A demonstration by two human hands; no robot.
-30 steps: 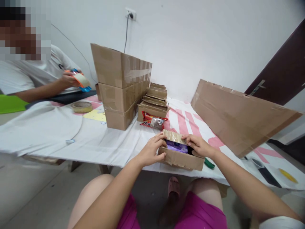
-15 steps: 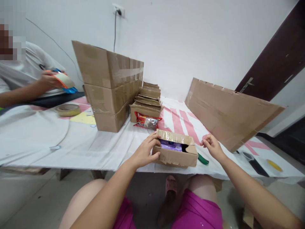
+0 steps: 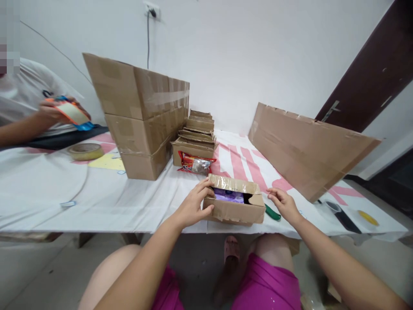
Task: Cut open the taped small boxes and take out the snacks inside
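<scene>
A small cardboard box [image 3: 238, 211] lies near the table's front edge, its top partly open with a purple package [image 3: 228, 196] showing inside. My left hand [image 3: 193, 204] rests on the box's left end, thumb on the front side and fingers on the upper edge, gripping it. Just off the right end, my right hand [image 3: 285, 204] hovers with its fingers apart and nothing visible in them. Between that hand and the box lies a green object [image 3: 272, 212]. Behind the box sits a red and silver packet [image 3: 196, 164].
Stacked cardboard boxes [image 3: 125, 116] stand at left, smaller boxes [image 3: 193, 148] in a row beside them. A large cardboard panel [image 3: 309, 146] rises at right. Tape rolls [image 3: 85, 151] lie on the table [image 3: 135, 211]. A person's hand [image 3: 63, 113] at far left holds a tape dispenser.
My right hand's fingers have spread from a pinch beside the box. My left hand stays on the box. The view has shifted slightly, and the other person's hand has turned the dispenser.
</scene>
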